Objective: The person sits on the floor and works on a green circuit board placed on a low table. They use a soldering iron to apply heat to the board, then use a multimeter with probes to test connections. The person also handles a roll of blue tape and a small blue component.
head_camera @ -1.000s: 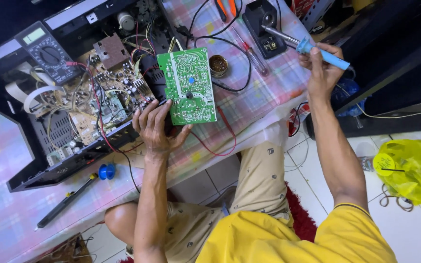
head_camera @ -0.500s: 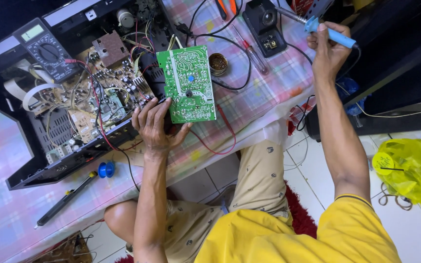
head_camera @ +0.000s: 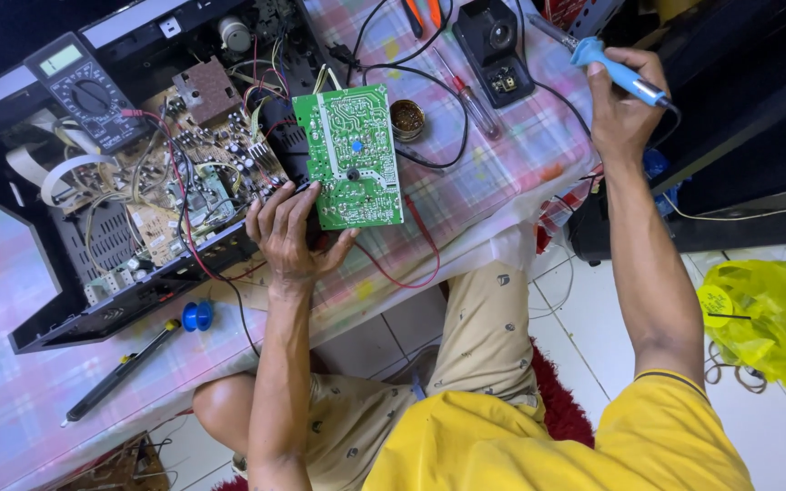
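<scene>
Left hand (head_camera: 291,238), fingers spread, gripped lower-left corner of green rectangular circuit board (head_camera: 349,156), tilted over checked-cloth counter (head_camera: 493,186). Right hand (head_camera: 622,116), at two o'clock from board, fingers wrapped round blue-handled soldering iron (head_camera: 613,75). Opened black appliance chassis (head_camera: 129,209) at nine o'clock.

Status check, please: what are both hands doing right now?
Left hand props the green circuit board upright-tilted over the open chassis. Right hand holds the blue soldering iron raised, well away from the board. Nothing between them.
</scene>
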